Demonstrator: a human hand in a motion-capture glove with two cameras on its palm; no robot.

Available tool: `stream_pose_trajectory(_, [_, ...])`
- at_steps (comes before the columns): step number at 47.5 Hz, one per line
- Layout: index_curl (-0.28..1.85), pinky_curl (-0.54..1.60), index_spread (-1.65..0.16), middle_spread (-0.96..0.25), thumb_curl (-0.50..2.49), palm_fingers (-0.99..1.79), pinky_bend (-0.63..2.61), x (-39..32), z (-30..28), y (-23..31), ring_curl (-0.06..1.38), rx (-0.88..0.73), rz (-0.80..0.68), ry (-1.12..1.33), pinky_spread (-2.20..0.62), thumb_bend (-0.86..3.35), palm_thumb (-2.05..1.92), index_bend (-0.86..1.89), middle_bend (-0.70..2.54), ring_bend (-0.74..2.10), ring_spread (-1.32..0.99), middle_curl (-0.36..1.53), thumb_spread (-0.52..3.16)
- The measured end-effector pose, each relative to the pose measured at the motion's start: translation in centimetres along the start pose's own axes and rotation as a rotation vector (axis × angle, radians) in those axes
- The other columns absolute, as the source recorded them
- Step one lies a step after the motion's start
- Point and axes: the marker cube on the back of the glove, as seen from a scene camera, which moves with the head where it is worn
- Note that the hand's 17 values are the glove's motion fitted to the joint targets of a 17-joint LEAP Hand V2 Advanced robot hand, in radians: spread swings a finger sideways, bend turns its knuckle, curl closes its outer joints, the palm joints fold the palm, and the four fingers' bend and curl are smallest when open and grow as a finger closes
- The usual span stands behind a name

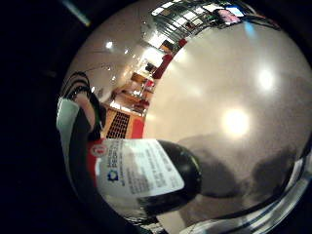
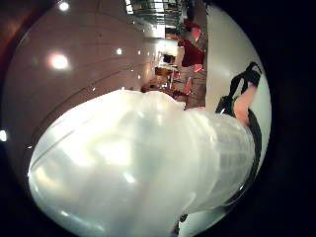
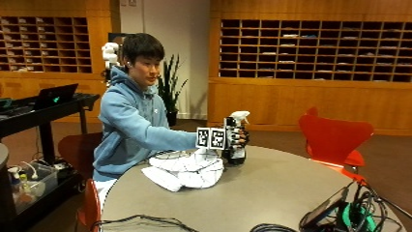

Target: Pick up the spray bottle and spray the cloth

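On the round grey counter (image 3: 277, 188), my gloved right hand (image 3: 237, 139) wraps its grip around the upright dark spray bottle with white trigger head (image 3: 236, 126), just right of the crumpled white cloth (image 3: 186, 171). Grasping seems done; next I should lift and aim the nozzle at the cloth.

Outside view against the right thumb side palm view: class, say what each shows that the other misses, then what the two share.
Only the outside view shows the white cloth lying on the round table, the person seated there, and the gloved right hand gripping the spray bottle upright beside the cloth. Only the thumb side palm view shows the bottle's pale translucent surface close up, filling much of the picture, and the ceiling lights. Both show the spray bottle and the hand.
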Motion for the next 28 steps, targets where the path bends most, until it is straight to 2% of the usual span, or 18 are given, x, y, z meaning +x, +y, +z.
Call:
stream_pose_trajectory(9, [0.45, 0.42, -0.24, -0.16, 0.72, 1.23, 0.44, -0.9, -0.6, 0.5, 0.44, -0.036, 0.011, -0.037, -0.26, -0.05, 0.87, 0.16, 0.41, 0.51, -0.19, 0.43, 0.48])
stream_pose_trajectory(18, [0.37, 0.42, -0.28, -0.16, 0.63, 0.67, 0.43, -1.5, -2.3, 1.1, 0.43, -0.054, 0.008, -0.047, -0.09, -0.05, 0.80, 0.05, 0.27, 0.43, -0.16, 0.40, 0.73])
stream_pose_trajectory(23, [0.32, 0.41, -0.28, -0.13, 0.59, 0.46, 0.41, -1.7, -3.3, 1.1, 0.40, -0.044, 0.012, -0.047, 0.02, -0.05, 0.76, 0.06, 0.24, 0.37, -0.12, 0.39, 0.79])
stream_pose_trajectory(28, [0.29, 0.39, -0.28, -0.11, 0.55, 0.38, 0.42, -1.9, -3.7, 1.5, 0.38, -0.049, 0.004, -0.051, 0.08, -0.04, 0.74, 0.08, 0.22, 0.35, -0.08, 0.38, 0.84])
